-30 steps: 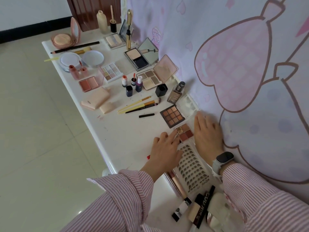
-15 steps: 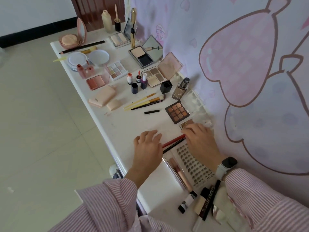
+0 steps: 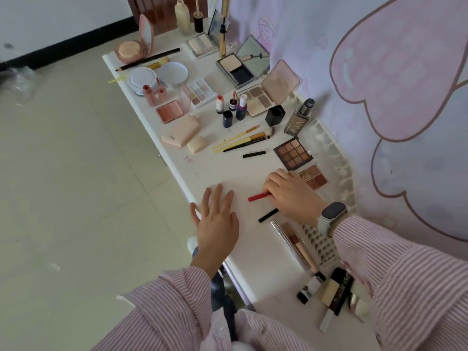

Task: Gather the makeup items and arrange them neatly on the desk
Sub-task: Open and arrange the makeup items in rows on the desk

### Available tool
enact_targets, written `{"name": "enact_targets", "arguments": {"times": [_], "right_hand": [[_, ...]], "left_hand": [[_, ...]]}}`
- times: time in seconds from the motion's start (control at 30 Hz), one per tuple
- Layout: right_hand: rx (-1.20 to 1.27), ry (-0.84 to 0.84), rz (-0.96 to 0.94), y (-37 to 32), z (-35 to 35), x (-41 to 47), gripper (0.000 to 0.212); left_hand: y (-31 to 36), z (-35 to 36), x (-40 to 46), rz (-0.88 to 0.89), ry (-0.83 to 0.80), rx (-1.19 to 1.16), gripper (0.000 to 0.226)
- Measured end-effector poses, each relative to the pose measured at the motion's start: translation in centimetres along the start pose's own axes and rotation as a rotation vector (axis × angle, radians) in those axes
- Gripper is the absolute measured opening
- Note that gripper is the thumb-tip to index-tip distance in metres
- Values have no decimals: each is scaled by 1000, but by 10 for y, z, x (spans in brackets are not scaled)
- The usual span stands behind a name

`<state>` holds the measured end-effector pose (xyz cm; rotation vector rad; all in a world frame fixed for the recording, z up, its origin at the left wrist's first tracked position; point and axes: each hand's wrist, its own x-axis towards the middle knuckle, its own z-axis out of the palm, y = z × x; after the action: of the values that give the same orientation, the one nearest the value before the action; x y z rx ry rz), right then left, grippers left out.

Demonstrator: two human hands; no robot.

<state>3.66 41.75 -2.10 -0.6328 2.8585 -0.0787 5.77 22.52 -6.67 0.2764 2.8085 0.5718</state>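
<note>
Desk: a white desk (image 3: 228, 173) is seen along a wall covered by a pink cartoon-print cloth (image 3: 379, 72); makeup items are spread over its whole length.
Left hand: the left hand (image 3: 216, 219) is laid flat on a bare patch near the desk's front edge, fingers straight and spread; nothing is held.
Right hand: the right hand (image 3: 291, 196) is curled over two slim pencils; a grey watch (image 3: 331, 215) is worn on its wrist.
Red pencil: a red pencil (image 3: 258, 197) is pinched under the right fingers, its free end pointing toward the left hand.
Black pencil: a black pencil (image 3: 268, 215) is seen just below the red one, one end hidden under the right hand; whether it is gripped cannot be told.
Palettes: a brown nine-pan palette (image 3: 293, 153) lies just beyond the right hand; a small reddish four-pan palette (image 3: 314, 176) lies beside the knuckles.
Lash tray: a tray of false lashes (image 3: 319, 245) is partly covered by the right sleeve.
Brushes: yellow-handled brushes (image 3: 240, 139) are laid in a loose bundle mid-desk.
Far end: a round pink compact (image 3: 134, 46) stands open near the far corner.
</note>
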Motion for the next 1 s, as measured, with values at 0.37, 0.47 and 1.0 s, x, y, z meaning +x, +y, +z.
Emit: {"name": "enact_targets", "arguments": {"times": [0.37, 0.47, 1.0], "right_hand": [[1478, 345, 704, -52, -38, 0, 13], [1560, 328, 710, -54, -38, -3, 20], [1879, 253, 972, -33, -15, 10, 18]], "left_hand": [[16, -44, -5, 264, 155, -387, 35], [18, -49, -6, 348, 189, -285, 21], [-1, -44, 11, 113, -98, -246, 48]]}}
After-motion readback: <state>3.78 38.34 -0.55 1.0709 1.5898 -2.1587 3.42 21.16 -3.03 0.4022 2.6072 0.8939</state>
